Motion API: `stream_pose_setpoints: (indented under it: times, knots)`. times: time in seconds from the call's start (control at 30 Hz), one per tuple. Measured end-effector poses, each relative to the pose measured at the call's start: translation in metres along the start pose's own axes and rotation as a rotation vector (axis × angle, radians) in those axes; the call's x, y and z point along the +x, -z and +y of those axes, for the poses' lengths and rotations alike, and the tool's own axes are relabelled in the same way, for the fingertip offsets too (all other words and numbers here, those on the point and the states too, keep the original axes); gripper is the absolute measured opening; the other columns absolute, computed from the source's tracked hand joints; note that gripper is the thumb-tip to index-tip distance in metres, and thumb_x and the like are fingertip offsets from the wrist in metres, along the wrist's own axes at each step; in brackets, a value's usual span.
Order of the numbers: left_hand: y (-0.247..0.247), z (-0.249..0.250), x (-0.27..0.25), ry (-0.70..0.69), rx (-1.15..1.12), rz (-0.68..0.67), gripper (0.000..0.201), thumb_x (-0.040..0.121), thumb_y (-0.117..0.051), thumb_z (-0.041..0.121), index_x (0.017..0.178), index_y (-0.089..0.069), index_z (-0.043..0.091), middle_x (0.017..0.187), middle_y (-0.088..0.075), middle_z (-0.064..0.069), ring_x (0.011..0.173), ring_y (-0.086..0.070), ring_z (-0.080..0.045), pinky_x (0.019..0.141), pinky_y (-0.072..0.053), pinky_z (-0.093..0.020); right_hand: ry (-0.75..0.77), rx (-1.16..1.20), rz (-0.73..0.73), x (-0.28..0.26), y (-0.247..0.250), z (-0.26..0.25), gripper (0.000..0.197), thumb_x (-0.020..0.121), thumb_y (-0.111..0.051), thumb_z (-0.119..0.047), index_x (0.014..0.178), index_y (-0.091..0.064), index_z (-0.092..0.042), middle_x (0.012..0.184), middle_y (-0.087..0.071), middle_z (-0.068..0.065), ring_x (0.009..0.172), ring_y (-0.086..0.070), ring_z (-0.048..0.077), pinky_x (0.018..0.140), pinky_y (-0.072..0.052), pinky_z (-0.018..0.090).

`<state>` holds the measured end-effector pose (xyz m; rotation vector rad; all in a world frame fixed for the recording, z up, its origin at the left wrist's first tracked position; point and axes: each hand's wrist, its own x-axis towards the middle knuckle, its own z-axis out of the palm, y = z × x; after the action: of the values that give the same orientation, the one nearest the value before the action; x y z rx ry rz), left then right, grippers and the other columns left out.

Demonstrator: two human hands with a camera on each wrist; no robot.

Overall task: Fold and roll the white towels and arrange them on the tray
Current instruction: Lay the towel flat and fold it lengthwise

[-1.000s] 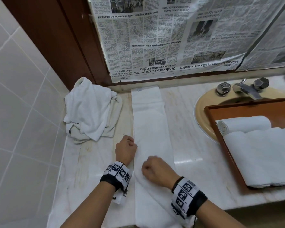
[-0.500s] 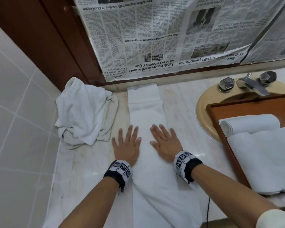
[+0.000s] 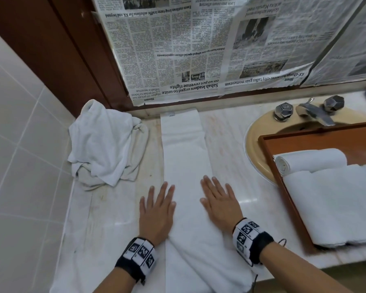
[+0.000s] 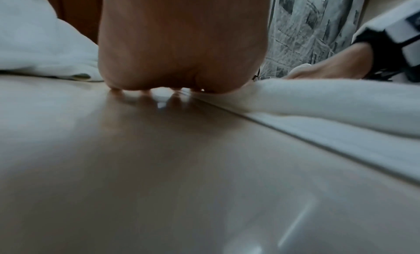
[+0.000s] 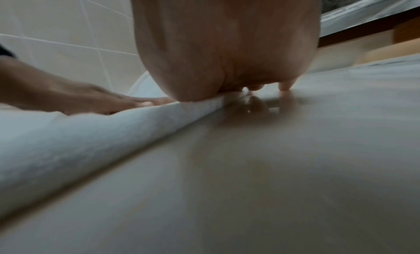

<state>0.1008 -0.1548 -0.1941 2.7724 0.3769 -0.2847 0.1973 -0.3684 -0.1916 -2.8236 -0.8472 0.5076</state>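
A long, soft white towel strip (image 3: 184,157) lies flat on the smooth marble counter (image 3: 226,140). The left hand (image 3: 156,210) and right hand (image 3: 220,203) press its two edges, fingers straight and flat. Right of the strip, the wooden tray (image 3: 268,144) holds a rolled towel (image 3: 311,159). Left of the strip sits a crumpled towel (image 3: 106,144).

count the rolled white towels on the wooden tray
1. The rolled white towel lies at the far end of the brown wooden tray, beside a folded flat white towel. The tray runs out of frame, so more may be hidden.
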Motion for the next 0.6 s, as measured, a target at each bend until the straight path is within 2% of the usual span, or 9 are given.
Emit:
stream_pose_setpoints:
  times: [0.07, 0.13, 0.2, 0.27, 0.37, 0.43, 0.5, 0.6]
  knots:
    - [0.001, -0.007, -0.011, 0.025, -0.006, -0.002, 0.061, 0.094, 0.004, 0.057, 0.154, 0.006, 0.050, 0.161, 0.016, 0.024, 0.154, 0.008, -0.018, 0.122, -0.003, -0.049, -0.084, 0.012, 0.026, -0.003, 0.002, 0.011, 0.072, 0.088, 0.015, -0.050, 0.156, 0.009, -0.027, 0.158, 0.022, -0.016, 0.151, 0.012, 0.013, 0.120, 0.005, 0.041]
    - [0.001, -0.005, -0.016, 0.050, -0.015, -0.005, 0.061, 0.092, 0.007, 0.057, 0.153, 0.011, 0.051, 0.160, 0.022, 0.025, 0.153, 0.013, -0.019, 0.121, 0.001, -0.050, -0.132, 0.022, 0.060, -0.007, 0.006, 0.010, 0.075, 0.087, 0.014, -0.047, 0.158, 0.004, -0.023, 0.159, 0.018, -0.013, 0.151, 0.009, 0.014, 0.120, 0.001, 0.041]
    - [0.002, 0.002, -0.021, 0.046, -0.005, -0.004, 0.059, 0.093, 0.005, 0.056, 0.152, 0.012, 0.052, 0.160, 0.021, 0.026, 0.152, 0.014, -0.021, 0.120, 0.002, -0.054, -0.042, 0.052, 0.100, -0.016, 0.008, -0.003, 0.069, 0.094, 0.004, -0.046, 0.158, -0.004, -0.023, 0.162, 0.008, -0.012, 0.151, 0.006, 0.013, 0.120, 0.001, 0.039]
    - [-0.002, 0.008, -0.023, 0.049, 0.008, -0.034, 0.060, 0.093, 0.007, 0.057, 0.152, 0.013, 0.052, 0.159, 0.022, 0.028, 0.152, 0.017, -0.023, 0.119, 0.005, -0.057, 0.073, 0.032, 0.051, -0.023, 0.002, -0.011, 0.061, 0.101, -0.009, -0.044, 0.158, -0.007, -0.025, 0.163, 0.004, -0.013, 0.150, 0.004, 0.011, 0.119, 0.003, 0.038]
    - [-0.002, 0.011, -0.021, 0.076, -0.010, -0.052, 0.060, 0.093, 0.007, 0.057, 0.152, 0.012, 0.052, 0.158, 0.022, 0.030, 0.151, 0.020, -0.022, 0.118, 0.010, -0.057, 0.043, -0.028, -0.013, -0.024, -0.007, -0.009, 0.057, 0.103, -0.023, -0.041, 0.154, -0.030, -0.017, 0.162, -0.022, -0.004, 0.147, -0.027, 0.016, 0.114, -0.015, 0.042]
    - [0.000, 0.013, -0.016, 0.087, -0.005, -0.062, 0.059, 0.093, 0.006, 0.057, 0.152, 0.014, 0.051, 0.158, 0.023, 0.030, 0.150, 0.023, -0.021, 0.118, 0.011, -0.058, -0.009, -0.011, -0.015, -0.013, -0.004, -0.004, 0.058, 0.101, -0.026, -0.040, 0.150, -0.038, -0.012, 0.159, -0.029, 0.000, 0.142, -0.037, 0.015, 0.114, -0.022, 0.042]
    - [0.003, 0.017, -0.005, 0.089, 0.012, -0.065, 0.062, 0.092, 0.010, 0.058, 0.153, 0.014, 0.049, 0.158, 0.023, 0.028, 0.150, 0.023, -0.022, 0.118, 0.011, -0.059, -0.012, -0.031, -0.031, 0.003, 0.007, 0.002, 0.063, 0.099, -0.017, -0.042, 0.152, -0.033, -0.011, 0.160, -0.018, -0.001, 0.145, -0.032, 0.015, 0.117, -0.022, 0.044]
    - [0.009, 0.023, 0.022, 0.106, 0.012, -0.070, 0.059, 0.097, 0.004, 0.057, 0.155, 0.012, 0.046, 0.160, 0.020, 0.026, 0.151, 0.021, -0.023, 0.118, 0.009, -0.060, 0.040, -0.049, -0.086, 0.034, 0.024, 0.014, 0.079, 0.086, 0.014, -0.050, 0.157, 0.002, -0.017, 0.156, 0.018, -0.009, 0.151, 0.003, 0.009, 0.120, 0.000, 0.042]
